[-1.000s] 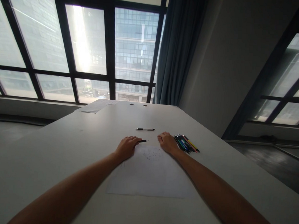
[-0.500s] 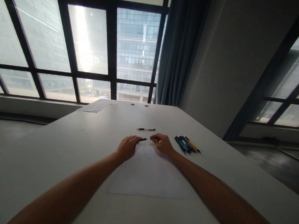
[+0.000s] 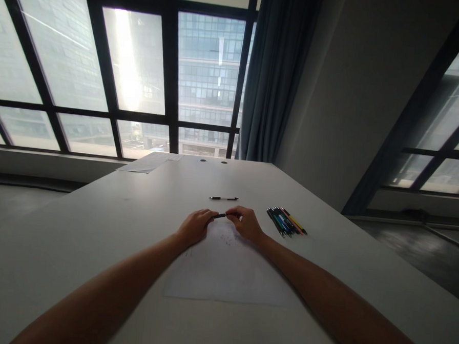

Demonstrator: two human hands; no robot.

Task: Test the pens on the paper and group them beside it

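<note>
My left hand (image 3: 196,225) is closed around a dark pen (image 3: 220,215), which lies nearly level above the top of a white paper sheet (image 3: 227,279). The fingers of my right hand (image 3: 246,223) are pinched at the pen's right end, and they hide whatever small part is there. Small faint marks show on the sheet just below the pen. Beyond both hands, a black-and-white pen (image 3: 223,198) rests crosswise on the white table (image 3: 143,208).
To the right of my right hand lies a bunch of several pens (image 3: 286,222), mostly dark with some blue, green, red and yellow. Papers (image 3: 147,162) rest at the table's far left corner. Behind are a window (image 3: 207,68) and a blue curtain (image 3: 272,82).
My right fingers have moved slightly left onto the pen's end. The short shiny piece seen between pen and fingers before is now covered. My left hand has barely moved.
</note>
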